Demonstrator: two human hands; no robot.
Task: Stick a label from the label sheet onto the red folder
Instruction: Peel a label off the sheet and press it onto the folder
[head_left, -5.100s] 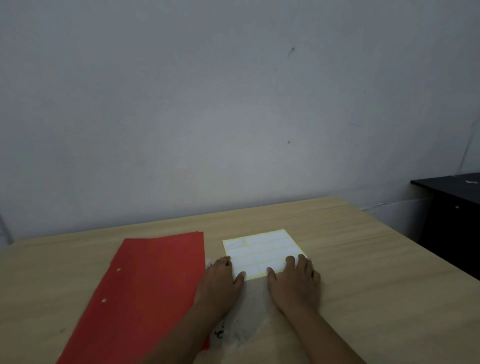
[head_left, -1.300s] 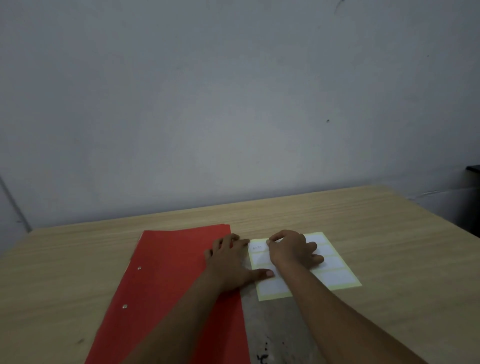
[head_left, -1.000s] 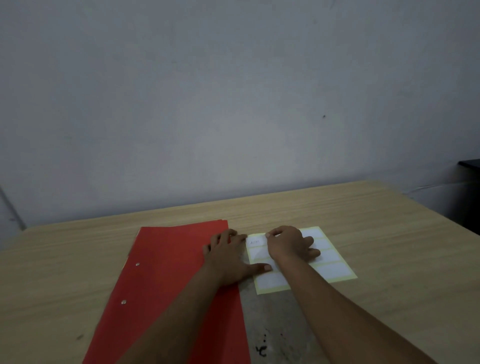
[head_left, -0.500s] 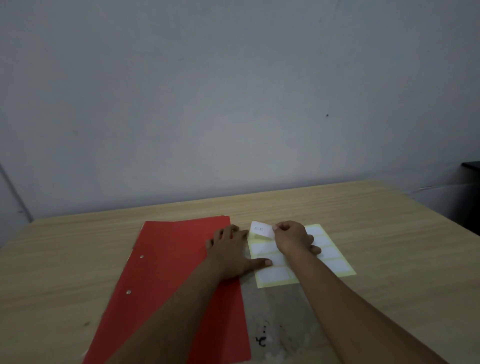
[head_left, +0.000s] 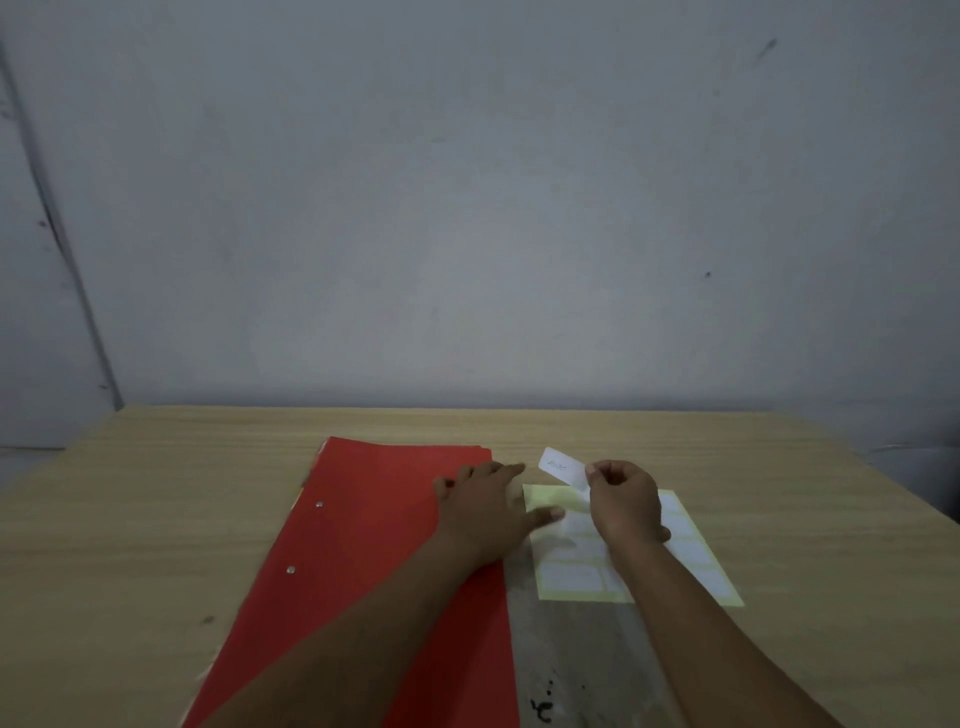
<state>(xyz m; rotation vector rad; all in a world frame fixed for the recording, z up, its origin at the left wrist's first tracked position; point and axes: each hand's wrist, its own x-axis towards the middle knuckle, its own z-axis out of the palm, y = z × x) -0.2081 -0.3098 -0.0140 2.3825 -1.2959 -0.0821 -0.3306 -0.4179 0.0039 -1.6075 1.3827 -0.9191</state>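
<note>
The red folder (head_left: 363, 545) lies flat on the wooden table (head_left: 156, 493), left of centre. To its right lies the yellow-backed label sheet (head_left: 571, 577) with white labels. My left hand (head_left: 488, 512) rests flat, fingers spread, across the folder's right edge, its thumb pressing the sheet's left side. My right hand (head_left: 621, 499) hovers over the sheet and pinches a white label (head_left: 561, 466) with faint writing, lifted off the sheet's top-left corner, where bare yellow backing shows.
A worn grey patch with black ink marks (head_left: 543, 709) runs along the table between folder and sheet toward me. The grey wall (head_left: 467, 208) stands right behind the table's far edge. Two metal rivets (head_left: 318, 504) sit near the folder's left edge.
My right hand has peeled the top-left label up and clear of the sheet, lifting it higher than half a second ago. My left hand stays pressed on the folder and sheet.
</note>
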